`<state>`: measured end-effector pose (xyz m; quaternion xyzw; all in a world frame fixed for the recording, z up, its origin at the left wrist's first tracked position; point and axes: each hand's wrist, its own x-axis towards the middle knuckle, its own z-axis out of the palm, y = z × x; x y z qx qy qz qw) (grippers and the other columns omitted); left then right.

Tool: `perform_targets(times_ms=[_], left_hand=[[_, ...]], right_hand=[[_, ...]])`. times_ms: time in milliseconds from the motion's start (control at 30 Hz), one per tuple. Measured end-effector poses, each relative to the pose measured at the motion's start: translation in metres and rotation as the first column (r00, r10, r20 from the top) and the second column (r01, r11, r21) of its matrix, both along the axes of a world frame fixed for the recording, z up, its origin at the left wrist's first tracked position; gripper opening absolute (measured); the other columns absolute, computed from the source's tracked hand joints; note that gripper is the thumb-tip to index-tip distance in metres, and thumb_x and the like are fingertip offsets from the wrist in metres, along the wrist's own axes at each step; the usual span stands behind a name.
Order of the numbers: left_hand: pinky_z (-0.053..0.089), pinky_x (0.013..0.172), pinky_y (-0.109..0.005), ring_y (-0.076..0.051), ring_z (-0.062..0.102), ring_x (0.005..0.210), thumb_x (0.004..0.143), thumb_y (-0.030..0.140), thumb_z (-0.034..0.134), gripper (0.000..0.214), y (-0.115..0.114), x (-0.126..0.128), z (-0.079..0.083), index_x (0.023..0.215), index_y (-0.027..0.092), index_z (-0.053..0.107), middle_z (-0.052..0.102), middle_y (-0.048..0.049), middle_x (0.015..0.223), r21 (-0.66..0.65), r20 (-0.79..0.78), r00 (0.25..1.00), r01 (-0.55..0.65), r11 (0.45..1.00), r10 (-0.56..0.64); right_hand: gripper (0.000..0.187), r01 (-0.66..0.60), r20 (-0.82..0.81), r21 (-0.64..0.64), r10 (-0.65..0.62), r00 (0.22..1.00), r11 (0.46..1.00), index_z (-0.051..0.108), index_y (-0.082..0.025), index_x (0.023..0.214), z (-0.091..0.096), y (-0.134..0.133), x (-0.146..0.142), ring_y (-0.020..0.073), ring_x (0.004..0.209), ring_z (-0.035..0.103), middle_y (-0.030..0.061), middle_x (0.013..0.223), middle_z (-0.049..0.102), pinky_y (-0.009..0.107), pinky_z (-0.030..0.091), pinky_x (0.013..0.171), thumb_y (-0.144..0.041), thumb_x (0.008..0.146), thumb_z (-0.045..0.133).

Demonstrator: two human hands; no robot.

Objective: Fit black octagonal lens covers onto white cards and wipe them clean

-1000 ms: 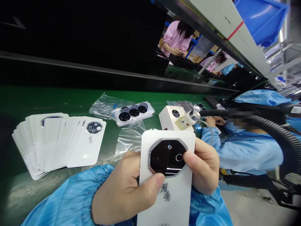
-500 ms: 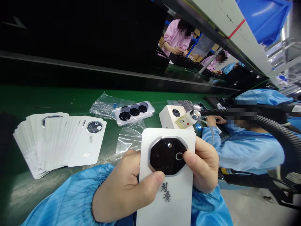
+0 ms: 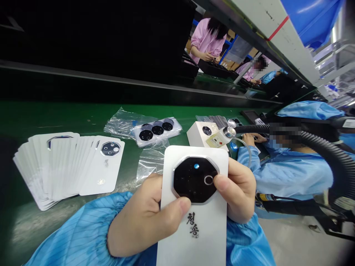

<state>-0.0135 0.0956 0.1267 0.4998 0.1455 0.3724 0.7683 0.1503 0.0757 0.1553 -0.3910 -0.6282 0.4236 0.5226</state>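
I hold a white phone back cover [image 3: 202, 240] upright in front of me with both hands. It carries a black octagonal camera plate [image 3: 194, 180] in a silver rim. My left hand [image 3: 144, 218] grips its left edge, the thumb pressing the plate's lower edge. My right hand [image 3: 238, 192] grips the right edge, the thumb resting on the plate's right side. Both sleeves are blue.
A fanned stack of white back covers [image 3: 66, 166] lies on the green belt [image 3: 83, 118] at left. Clear bags with black camera plates [image 3: 156, 130] lie behind. A small white box [image 3: 199, 136], a black hose [image 3: 327, 155] and a co-worker in blue [image 3: 291, 173] are at right.
The cover has shifted slightly up and left in my hands and tilted a little, so the reflections on the black plate changed. Both grips are the same.
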Motion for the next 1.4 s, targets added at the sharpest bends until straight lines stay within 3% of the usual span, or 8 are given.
perform_targets(times_ms=[367,533,667,767,867,1000,1200,1400], left_hand=[[0.042,0.052,-0.018,-0.011,0.05,0.059,0.081,0.033,0.059,0.019,0.004,0.002,-0.007,0.07,0.017,0.061,0.057,0.0015,0.063,-0.005,-0.149,0.986,-0.079,0.997,0.077],[0.043,0.05,-0.022,-0.014,0.057,0.058,0.072,0.04,0.07,0.028,0.032,0.008,-0.041,0.082,0.015,0.062,0.066,-0.0013,0.069,-0.19,-0.228,0.957,-0.223,0.956,0.178],[0.049,0.062,-0.029,-0.016,0.061,0.065,0.079,0.034,0.064,0.028,0.058,0.001,-0.074,0.096,0.013,0.06,0.067,-0.0026,0.077,-0.21,-0.309,0.906,-0.36,0.909,0.288],[0.049,0.077,-0.036,-0.016,0.063,0.08,0.088,0.034,0.053,0.027,0.068,-0.012,-0.084,0.104,0.014,0.056,0.065,-0.0044,0.092,-0.181,-0.331,0.85,-0.484,0.856,0.41],[0.048,0.078,-0.035,-0.017,0.062,0.081,0.088,0.036,0.053,0.027,0.07,-0.023,-0.079,0.104,0.014,0.056,0.065,-0.0046,0.09,-0.139,-0.305,0.811,-0.557,0.819,0.5],[0.045,0.066,-0.026,-0.015,0.059,0.072,0.081,0.037,0.063,0.024,0.057,-0.027,-0.058,0.089,0.015,0.061,0.065,-0.002,0.079,-0.072,-0.283,0.754,-0.633,0.77,0.593],[0.042,0.06,-0.021,-0.013,0.054,0.067,0.076,0.045,0.066,0.027,0.023,-0.019,-0.021,0.075,0.018,0.063,0.061,0.0025,0.069,0.03,-0.254,0.678,-0.707,0.706,0.69],[0.041,0.055,-0.018,-0.01,0.05,0.061,0.078,0.041,0.065,0.022,0.007,-0.016,-0.013,0.072,0.02,0.061,0.058,0.0043,0.066,0.005,-0.184,0.719,-0.681,0.732,0.67]], right_hand=[[0.017,0.086,0.066,0.063,-0.09,0.994,0.994,0.065,-0.029,0.099,-0.009,0.004,0.003,0.0088,0.055,0.047,-0.0028,0.065,0.057,0.022,0.039,0.051,-0.03,0.088,0.053],[0.039,0.096,-0.003,-0.199,-0.099,0.995,0.975,0.063,-0.018,0.091,-0.058,0.042,0.001,0.012,0.067,0.055,0.0012,0.077,0.063,0.024,0.044,0.059,-0.055,0.079,0.056],[0.04,0.013,0.019,-0.282,-0.008,1.0,0.959,0.057,-0.013,0.08,-0.113,0.096,-0.005,0.0051,0.045,0.042,-0.0047,0.058,0.051,0.019,0.036,0.043,-0.052,0.084,0.051],[0.033,-0.048,0.066,-0.303,0.071,0.995,0.952,0.055,-0.013,0.08,-0.129,0.131,-0.008,0.0024,0.042,0.037,-0.0069,0.058,0.046,0.016,0.033,0.04,-0.043,0.09,0.047],[0.033,-0.13,0.11,-0.273,0.165,0.98,0.953,0.055,-0.013,0.083,-0.121,0.138,-0.013,0.0028,0.043,0.038,-0.0064,0.059,0.046,0.016,0.033,0.04,-0.044,0.089,0.048],[0.038,-0.273,0.155,-0.198,0.305,0.939,0.941,0.057,-0.013,0.081,-0.088,0.102,-0.024,0.0055,0.047,0.039,-0.0052,0.056,0.045,0.02,0.032,0.043,-0.051,0.082,0.054],[0.02,-0.263,0.204,0.0,0.258,0.944,0.965,0.058,-0.014,0.079,-0.039,0.046,-0.023,0.0075,0.055,0.041,-0.0021,0.063,0.049,0.021,0.032,0.05,-0.033,0.084,0.052],[0.024,-0.233,0.288,0.09,0.198,0.937,0.968,0.049,-0.016,0.066,-0.026,0.029,-0.022,0.0061,0.048,0.035,-0.0036,0.055,0.041,0.021,0.028,0.044,-0.029,0.086,0.043]])
